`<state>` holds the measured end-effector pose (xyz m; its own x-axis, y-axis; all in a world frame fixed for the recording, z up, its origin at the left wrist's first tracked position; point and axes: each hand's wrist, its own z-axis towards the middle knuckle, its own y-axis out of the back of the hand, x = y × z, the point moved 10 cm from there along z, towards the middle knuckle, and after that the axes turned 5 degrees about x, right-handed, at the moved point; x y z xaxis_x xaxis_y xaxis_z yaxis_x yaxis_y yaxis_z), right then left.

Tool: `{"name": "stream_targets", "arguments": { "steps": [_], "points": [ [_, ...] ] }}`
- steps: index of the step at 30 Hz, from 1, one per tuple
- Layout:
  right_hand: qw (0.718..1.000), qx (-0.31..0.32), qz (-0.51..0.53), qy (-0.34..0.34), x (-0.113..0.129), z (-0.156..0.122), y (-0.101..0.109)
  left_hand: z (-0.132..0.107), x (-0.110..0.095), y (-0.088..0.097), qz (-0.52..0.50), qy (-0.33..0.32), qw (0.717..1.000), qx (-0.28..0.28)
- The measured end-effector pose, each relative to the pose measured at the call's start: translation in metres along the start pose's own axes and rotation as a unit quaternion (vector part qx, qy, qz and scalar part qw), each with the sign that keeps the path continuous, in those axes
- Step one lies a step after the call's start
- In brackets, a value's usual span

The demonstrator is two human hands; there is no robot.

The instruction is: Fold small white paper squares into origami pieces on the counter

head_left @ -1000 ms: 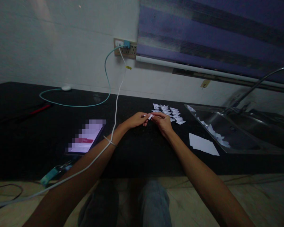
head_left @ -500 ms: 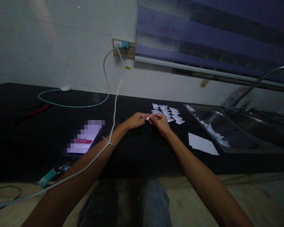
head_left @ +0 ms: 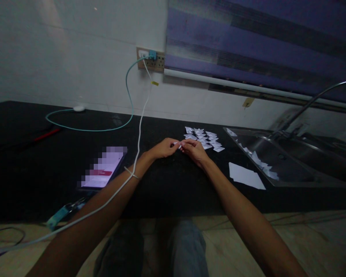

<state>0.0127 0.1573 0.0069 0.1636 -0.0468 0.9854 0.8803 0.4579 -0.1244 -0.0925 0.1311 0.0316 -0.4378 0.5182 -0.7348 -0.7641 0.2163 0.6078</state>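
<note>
Pinched between my two hands is a small piece of white paper (head_left: 180, 146), mostly hidden by the fingers. My left hand (head_left: 165, 148) is closed on its left side, and my right hand (head_left: 193, 149) grips it from the right. The hands meet just above the black countertop (head_left: 173, 184). Right behind my right hand lie several small folded white paper pieces (head_left: 212, 138) with pointed tips, set in rows. A few flat white paper sheets (head_left: 247, 176) lie stacked to the right of my right forearm.
A steel sink (head_left: 294, 169) with a faucet (head_left: 302, 107) is on the right, more folded papers (head_left: 259, 159) along its rim. On the left lie a phone (head_left: 103, 169) and a teal key strap (head_left: 57, 217). A white cable (head_left: 140, 130) crosses my left forearm from the wall socket (head_left: 150, 59).
My fingers have shifted slightly around the small paper, and its visible part has turned a little. Both arms and everything on the counter stay in place.
</note>
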Motion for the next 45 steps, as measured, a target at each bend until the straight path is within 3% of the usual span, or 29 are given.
{"name": "stream_targets", "arguments": {
  "steps": [9, 13, 18, 29, 39, 45],
  "points": [
    [0.998, 0.009, -0.052, 0.043, 0.004, 0.003, 0.005, -0.001, -0.001, -0.001, -0.030, 0.015, 0.999, 0.025],
    [1.000, -0.011, -0.015, 0.022, 0.002, 0.004, 0.008, -0.002, 0.006, -0.005, -0.074, 0.032, 0.996, 0.049],
    [0.997, -0.030, 0.058, -0.043, -0.008, 0.004, 0.010, -0.002, 0.006, -0.001, -0.099, 0.027, 0.994, 0.036],
    [0.999, -0.008, -0.035, 0.006, -0.005, 0.005, 0.008, -0.002, 0.010, 0.000, -0.116, 0.033, 0.992, 0.035],
    [1.000, -0.011, -0.004, 0.006, -0.004, 0.006, 0.007, 0.002, 0.026, 0.005, -0.176, 0.067, 0.982, 0.004],
    [1.000, -0.022, -0.017, 0.014, -0.001, 0.006, 0.006, 0.006, 0.033, 0.000, -0.186, 0.087, 0.979, 0.019]
  ]
}}
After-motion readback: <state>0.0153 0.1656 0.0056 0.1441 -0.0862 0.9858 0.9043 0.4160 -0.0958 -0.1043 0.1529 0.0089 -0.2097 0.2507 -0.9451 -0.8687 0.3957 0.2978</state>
